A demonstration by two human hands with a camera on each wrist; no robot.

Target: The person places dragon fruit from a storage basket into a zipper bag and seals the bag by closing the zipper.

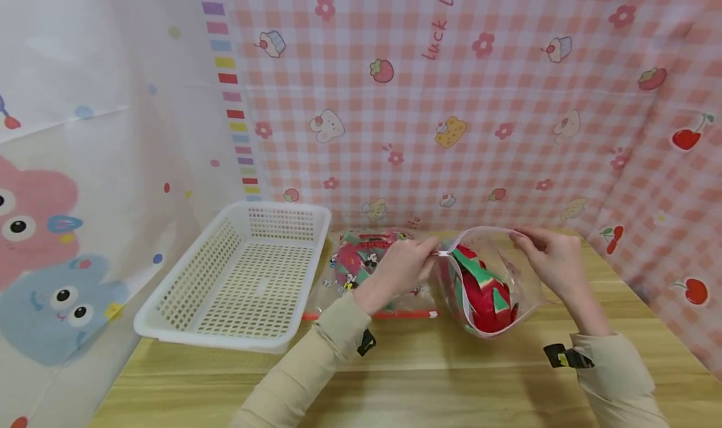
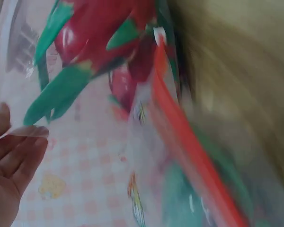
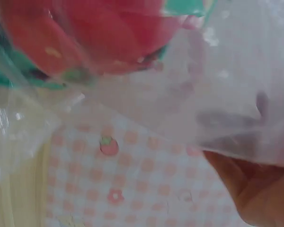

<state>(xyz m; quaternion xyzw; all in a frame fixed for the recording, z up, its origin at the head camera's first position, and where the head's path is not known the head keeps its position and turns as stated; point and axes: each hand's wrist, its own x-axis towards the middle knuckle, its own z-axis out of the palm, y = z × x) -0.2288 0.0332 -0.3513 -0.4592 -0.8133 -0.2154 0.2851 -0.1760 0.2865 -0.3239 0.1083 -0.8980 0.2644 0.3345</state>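
Observation:
A clear zip bag [image 1: 530, 290] stands with its mouth spread wide above the table. Red dragon fruit [image 1: 487, 302] with green scales, seemingly toy ones, fill it; in the left wrist view the dragon fruit [image 2: 97, 33] show through the plastic. My left hand [image 1: 397, 268] pinches the bag's left corner beside the white slider [image 1: 444, 253]. At the opposite side, my right hand [image 1: 555, 262] grips the rim between thumb and fingers. Plastic partly covers those fingers in the right wrist view, where red dragon fruit [image 3: 109, 38] appear blurred.
A second clear bag [image 1: 324, 299] with a red zip strip [image 1: 366, 316] and cartoon prints lies left of the held bag, red and green contents inside. Further left stands a white perforated basket [image 1: 211, 340]. Patterned cloth [image 1: 361, 127] hangs behind the wooden table [image 1: 429, 390].

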